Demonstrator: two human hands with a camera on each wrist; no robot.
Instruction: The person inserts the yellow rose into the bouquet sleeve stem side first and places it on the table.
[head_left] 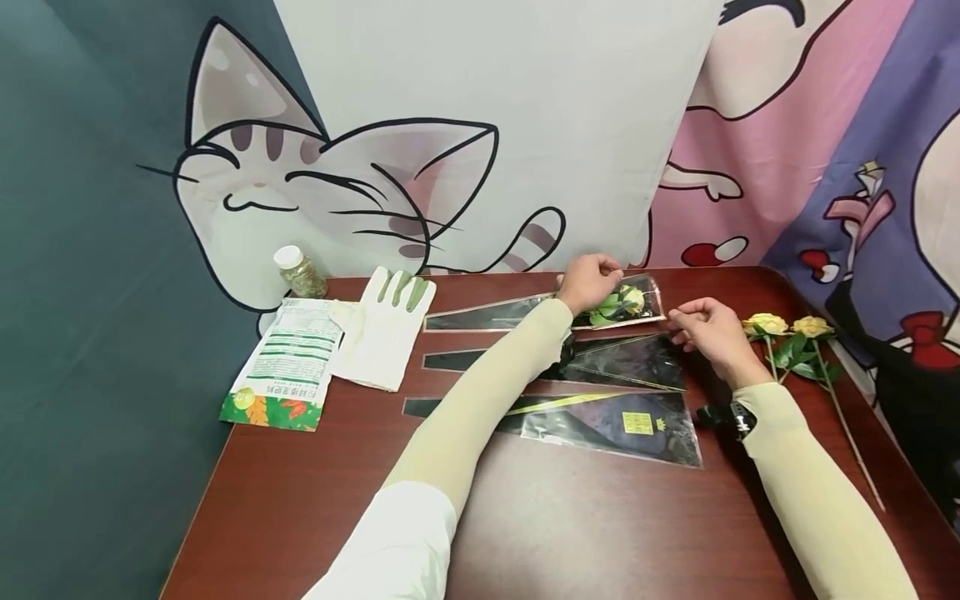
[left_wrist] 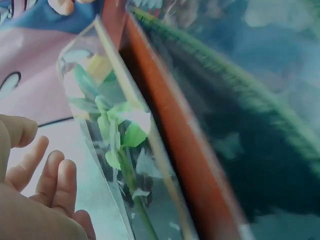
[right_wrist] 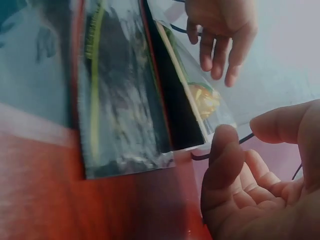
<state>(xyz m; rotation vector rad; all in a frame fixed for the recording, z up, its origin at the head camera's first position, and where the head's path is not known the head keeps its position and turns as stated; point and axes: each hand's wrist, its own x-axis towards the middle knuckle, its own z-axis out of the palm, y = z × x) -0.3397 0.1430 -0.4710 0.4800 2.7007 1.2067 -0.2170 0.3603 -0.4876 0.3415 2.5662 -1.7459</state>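
A yellow rose with green leaves (head_left: 633, 299) lies inside a clear flower sleeve (head_left: 487, 317) at the table's back edge. My left hand (head_left: 590, 282) is over this sleeve; in the left wrist view its loosely bent fingers (left_wrist: 65, 180) are beside the plastic, holding nothing. Just off the sleeve's wide end is my right hand (head_left: 708, 329). The right wrist view shows a gap between its thumb and forefinger, near the sleeve's corner, with nothing pinched. Two more flower sleeves, a dark one (head_left: 630, 360) and one with a gold label (head_left: 600, 421), lie flat in front.
Two loose yellow roses, one with its bloom (head_left: 765, 324) leftmost, the other with a long stem (head_left: 851, 429), lie at the right. On the left are white gloves (head_left: 386, 342), a printed fertilizer bag (head_left: 288, 358) and a white-capped jar (head_left: 302, 273). Printed curtains (head_left: 525, 75) hang behind the table.
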